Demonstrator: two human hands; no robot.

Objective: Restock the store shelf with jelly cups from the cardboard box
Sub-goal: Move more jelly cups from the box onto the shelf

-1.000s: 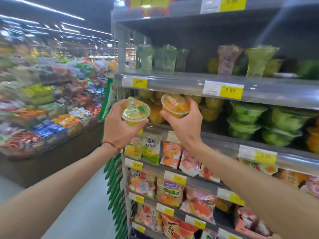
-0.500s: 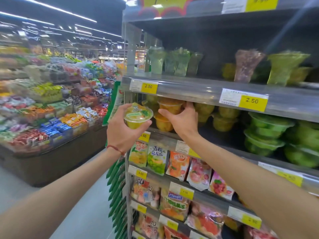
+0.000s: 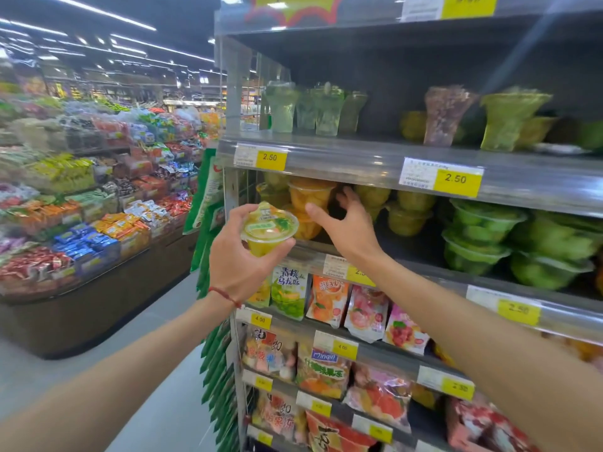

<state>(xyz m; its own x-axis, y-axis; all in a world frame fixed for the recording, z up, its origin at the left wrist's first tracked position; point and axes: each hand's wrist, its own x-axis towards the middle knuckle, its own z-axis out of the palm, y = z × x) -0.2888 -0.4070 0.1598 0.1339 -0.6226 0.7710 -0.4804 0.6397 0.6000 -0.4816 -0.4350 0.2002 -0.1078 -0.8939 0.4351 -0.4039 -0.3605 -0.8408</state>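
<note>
In a strip-lit supermarket aisle, the left hand [image 3: 238,259] grips a yellow jelly cup [image 3: 269,231] before the grey shelf [image 3: 342,166]. The right hand [image 3: 347,225], fingers spread and empty, hovers beside orange jelly cups [image 3: 310,195] stacked there; a snack display [image 3: 81,223] stands left.

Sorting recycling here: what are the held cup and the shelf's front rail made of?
Jelly cup: seemingly clear glossy plastic, yellow filling showing through, under a printed film lid. Shelf rail: probably grey metal with a soft sheen; plastic facing is possible.
</note>
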